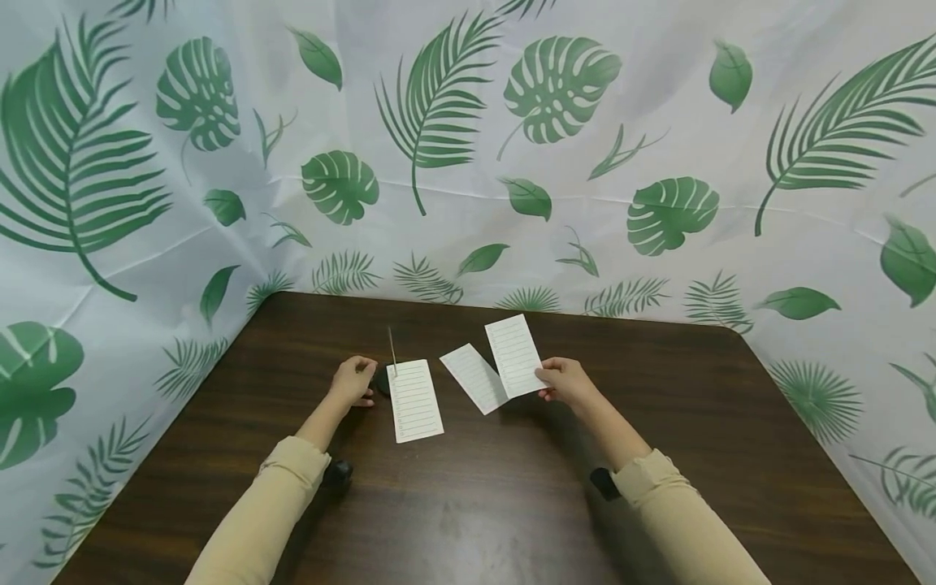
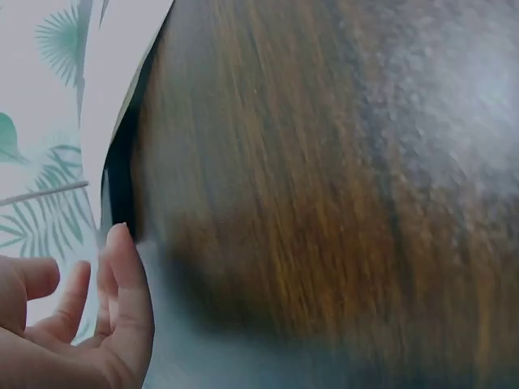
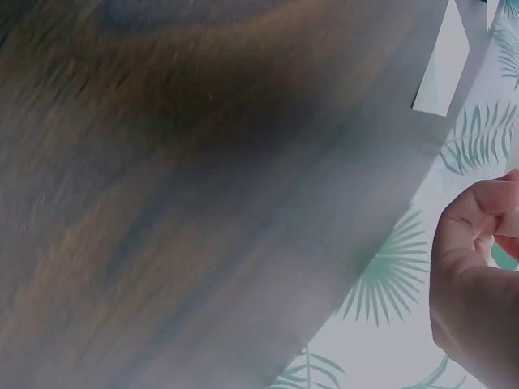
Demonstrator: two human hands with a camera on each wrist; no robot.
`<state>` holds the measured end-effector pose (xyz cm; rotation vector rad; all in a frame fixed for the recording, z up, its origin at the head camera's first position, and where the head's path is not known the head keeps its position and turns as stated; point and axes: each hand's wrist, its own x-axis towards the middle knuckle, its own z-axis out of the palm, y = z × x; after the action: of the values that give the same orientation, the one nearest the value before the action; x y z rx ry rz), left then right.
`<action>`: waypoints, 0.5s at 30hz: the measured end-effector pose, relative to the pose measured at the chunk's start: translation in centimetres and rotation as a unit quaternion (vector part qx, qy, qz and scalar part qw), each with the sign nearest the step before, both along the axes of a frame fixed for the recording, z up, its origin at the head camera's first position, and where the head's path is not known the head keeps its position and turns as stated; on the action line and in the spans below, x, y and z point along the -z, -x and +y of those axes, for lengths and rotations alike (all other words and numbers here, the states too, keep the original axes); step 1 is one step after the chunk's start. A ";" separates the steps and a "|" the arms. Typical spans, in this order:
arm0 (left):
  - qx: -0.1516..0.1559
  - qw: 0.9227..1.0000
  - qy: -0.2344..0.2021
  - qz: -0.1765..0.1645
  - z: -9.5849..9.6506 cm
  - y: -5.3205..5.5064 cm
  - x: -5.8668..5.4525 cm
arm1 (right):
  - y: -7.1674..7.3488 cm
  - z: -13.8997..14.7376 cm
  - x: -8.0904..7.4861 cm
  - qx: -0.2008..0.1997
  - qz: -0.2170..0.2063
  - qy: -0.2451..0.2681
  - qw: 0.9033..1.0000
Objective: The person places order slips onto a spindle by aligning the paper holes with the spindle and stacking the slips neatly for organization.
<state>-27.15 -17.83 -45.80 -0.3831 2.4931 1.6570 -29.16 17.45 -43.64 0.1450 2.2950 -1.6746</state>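
Observation:
On the left of the table stands a spike file: a thin upright metal rod (image 1: pixel 392 351) over a black base (image 1: pixel 383 380). A lined white sheet (image 1: pixel 415 402) sits at the foot of the rod and covers most of the base. My left hand (image 1: pixel 353 382) is beside the base, a fingertip right at its edge; in the left wrist view its thumb stands apart from the fingers (image 2: pixel 128 279). My right hand (image 1: pixel 565 380) pinches a lined white sheet (image 1: pixel 514 353) by its lower right corner, raised and tilted. Another lined sheet (image 1: pixel 471 375) lies partly behind it.
A dark brown wooden table (image 1: pixel 468 504) carries everything. Behind it hangs a white curtain (image 1: pixel 468 162) with green leaf prints, close to the table's far edge. Black straps with small devices are on both wrists.

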 end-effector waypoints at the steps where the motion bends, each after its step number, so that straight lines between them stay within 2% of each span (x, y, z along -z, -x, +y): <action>1: -0.005 1.000 0.000 0.009 0.0 -0.1 -0.1 | -0.1 0.1 -0.1 0.000 0.001 0.003 1.000; 5: -0.035 0.998 0.004 0.049 0.3 -0.8 -0.4 | -0.7 0.4 -0.8 -0.010 0.001 0.015 1.000; 10: -0.065 0.992 0.012 0.106 1.4 -1.8 -1.2 | -1.9 -0.2 -1.9 -0.031 0.023 0.048 0.998; 15: -0.062 0.988 -0.007 0.141 3.2 -2.7 -2.2 | -3.3 -0.9 -2.8 -0.043 0.032 0.075 0.996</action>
<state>-24.50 -14.60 -43.58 -0.3297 2.7029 1.8967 -25.89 16.51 -40.84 -0.0398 2.1771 -1.8230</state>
